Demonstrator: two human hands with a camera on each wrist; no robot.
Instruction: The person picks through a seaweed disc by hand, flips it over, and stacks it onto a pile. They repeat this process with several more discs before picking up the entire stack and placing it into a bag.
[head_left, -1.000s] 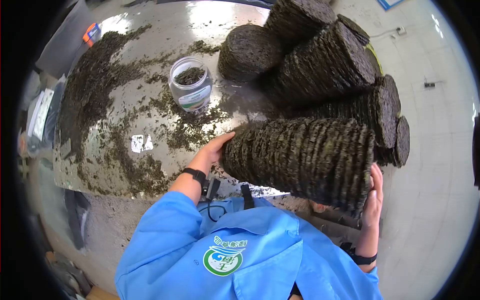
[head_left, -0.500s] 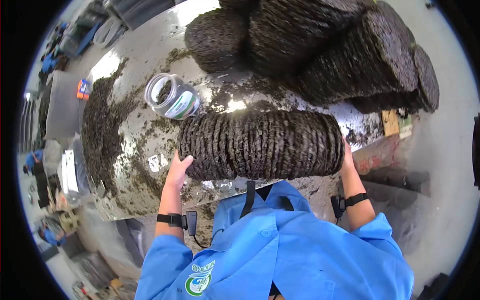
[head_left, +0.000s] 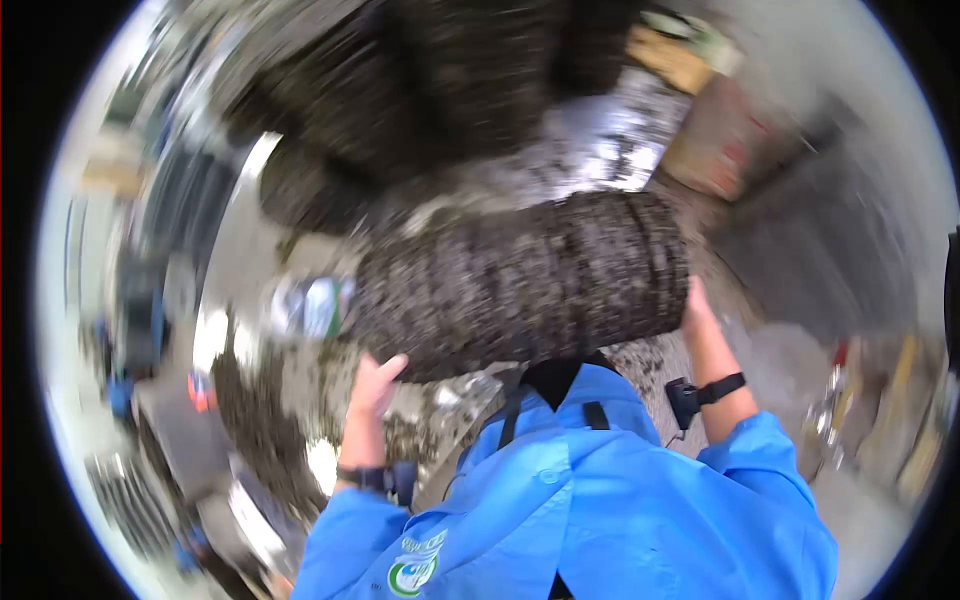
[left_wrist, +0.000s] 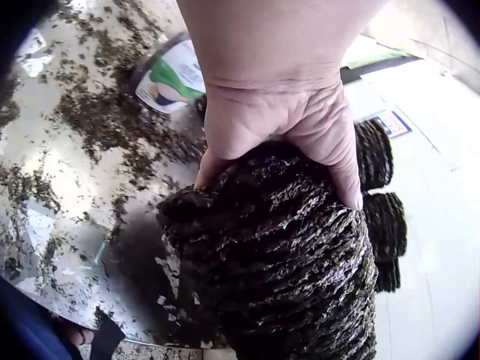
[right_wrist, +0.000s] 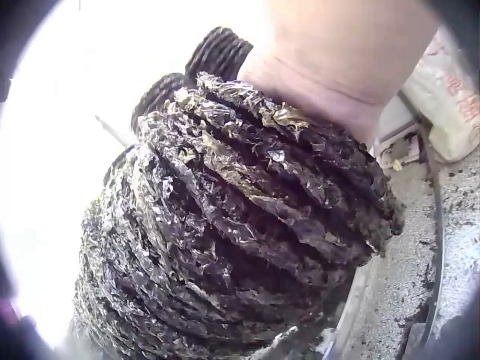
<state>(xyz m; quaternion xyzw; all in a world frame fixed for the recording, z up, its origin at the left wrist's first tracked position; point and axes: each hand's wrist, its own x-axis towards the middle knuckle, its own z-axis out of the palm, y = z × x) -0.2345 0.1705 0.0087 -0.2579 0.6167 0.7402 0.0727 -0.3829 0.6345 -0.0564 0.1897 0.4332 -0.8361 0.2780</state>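
Observation:
A long roll-shaped stack of round dried seaweed sheets [head_left: 520,280] lies crosswise in front of the body, its ends between my two hands. My left hand [head_left: 376,385] grips the left end. In the left wrist view, thumb and fingers of that hand spread around the end of the stack [left_wrist: 292,262]. At the other end, my right hand [head_left: 697,305] holds the stack, its fingers mostly hidden behind the sheets. The right wrist view shows the ragged sheet edges [right_wrist: 225,210] close up, with the palm against the end.
More seaweed stacks [head_left: 480,80] stand beyond, blurred. A clear jar with a green-and-white label [head_left: 318,307] is near the left end. Seaweed crumbs [head_left: 260,420] cover the metal table's left part. A sack with red print [head_left: 715,140] and a wooden board [head_left: 670,60] are at the far right.
The head view has swung toward the right. The stack went from slanting down rightward, to nearly level, to tilted up at its right end. Both hands keep hold of its ends.

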